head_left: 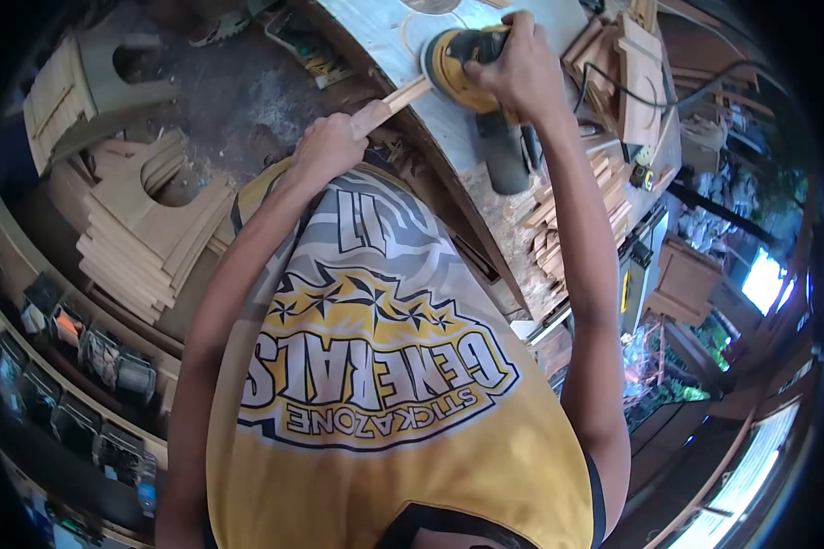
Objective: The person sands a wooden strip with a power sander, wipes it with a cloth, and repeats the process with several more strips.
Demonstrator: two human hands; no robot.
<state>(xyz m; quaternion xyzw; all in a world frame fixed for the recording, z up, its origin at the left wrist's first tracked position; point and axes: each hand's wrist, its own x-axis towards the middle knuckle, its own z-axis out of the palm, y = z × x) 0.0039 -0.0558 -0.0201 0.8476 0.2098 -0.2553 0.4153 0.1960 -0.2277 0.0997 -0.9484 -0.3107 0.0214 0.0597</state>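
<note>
Wooden strip, pale, slim and straight-edged, with a line along its length, slanted up to the right from your left hand across the bench's edge to your sander. Your left fingers were curled tightly round its near end. Its far end met the rim of the yellow and black sander; whether the pad touched it could not be told. Your right hand was wrapped over the sander's top, and a dark canister hung off the tool's side.

At far left you had stacked panels with rounded cut-outs, above a shelf of dark containers. Next came a stained, dusty floor, then your jersey, yellow and grey. The workbench had a pale, bluish top, browner and dust-strewn nearer you. Loose wood pieces lay heaped on its right part, with a yellow and black tape measure near them. Farther right, a dark cord curved past the clutter, and daylight glared through an opening.
</note>
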